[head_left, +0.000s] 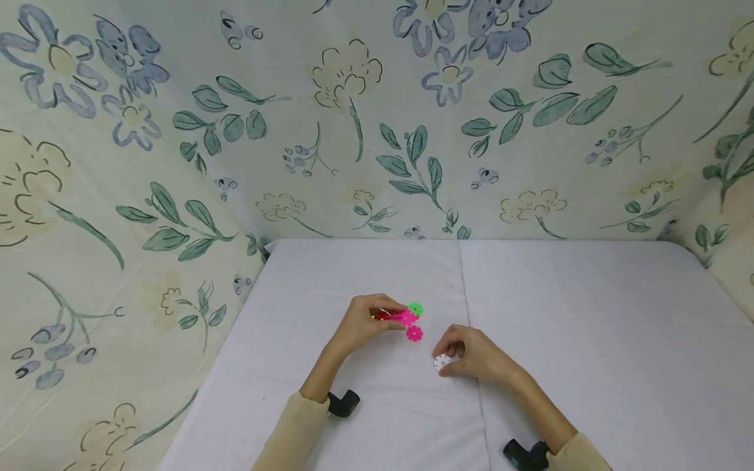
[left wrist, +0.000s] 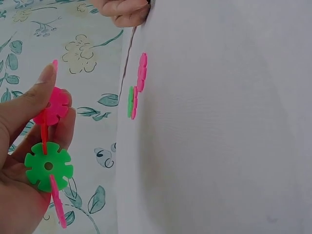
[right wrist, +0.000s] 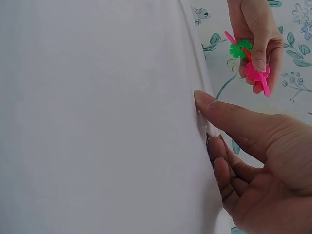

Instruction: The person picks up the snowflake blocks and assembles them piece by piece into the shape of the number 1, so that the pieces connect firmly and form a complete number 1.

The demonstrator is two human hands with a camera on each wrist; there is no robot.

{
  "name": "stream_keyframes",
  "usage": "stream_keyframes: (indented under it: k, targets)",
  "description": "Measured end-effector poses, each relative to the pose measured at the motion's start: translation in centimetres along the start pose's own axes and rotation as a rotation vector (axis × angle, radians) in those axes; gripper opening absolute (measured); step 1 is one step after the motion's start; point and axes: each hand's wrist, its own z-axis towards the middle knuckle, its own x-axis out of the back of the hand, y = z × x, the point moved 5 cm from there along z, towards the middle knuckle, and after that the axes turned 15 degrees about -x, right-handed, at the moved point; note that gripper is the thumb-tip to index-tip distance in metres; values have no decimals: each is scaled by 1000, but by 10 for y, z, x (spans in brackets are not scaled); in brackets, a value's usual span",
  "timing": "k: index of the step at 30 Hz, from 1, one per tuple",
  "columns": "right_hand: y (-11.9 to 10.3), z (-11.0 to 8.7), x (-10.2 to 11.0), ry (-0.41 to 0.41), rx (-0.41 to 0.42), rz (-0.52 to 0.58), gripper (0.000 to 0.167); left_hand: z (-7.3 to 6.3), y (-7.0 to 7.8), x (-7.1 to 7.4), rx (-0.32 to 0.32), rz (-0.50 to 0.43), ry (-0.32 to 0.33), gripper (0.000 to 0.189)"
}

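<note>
My left hand (head_left: 366, 322) holds a short chain of notched plastic discs joined at their slots. In the left wrist view the chain shows a pink disc (left wrist: 58, 103) between thumb and fingers, a red disc (left wrist: 44, 132) edge-on, a green disc (left wrist: 48, 166) and another pink disc (left wrist: 58, 202) at the lower end. My right hand (head_left: 480, 354) pinches a white notched disc (head_left: 442, 363) low over the table, thumb and fingertips at its rim. In the right wrist view the white disc (right wrist: 213, 131) is mostly hidden behind the thumb.
A loose pink disc (head_left: 415, 333) lies on the white-covered table (head_left: 565, 314) between the hands. Beyond it lies a green disc (head_left: 415, 309), with pink close against it. A seam runs down the cloth. Flower-patterned fabric (head_left: 330, 131) hangs behind and at the sides.
</note>
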Motion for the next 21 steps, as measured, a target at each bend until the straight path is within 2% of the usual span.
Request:
stream_keyframes:
  k: [8,11,15,21]
  targets:
    - [6,9,3,-50,-32,38,20,-1,-2,-1,13,19,-9,31]
    - [8,11,7,-40,-43,86,27,-1,-2,-1,19,39,-13,30]
    - [8,12,13,-11,-58,192,34,-1,-1,-2,28,49,-20,30]
    - [7,14,18,4,-80,372,35,3,2,-5,38,41,-24,30]
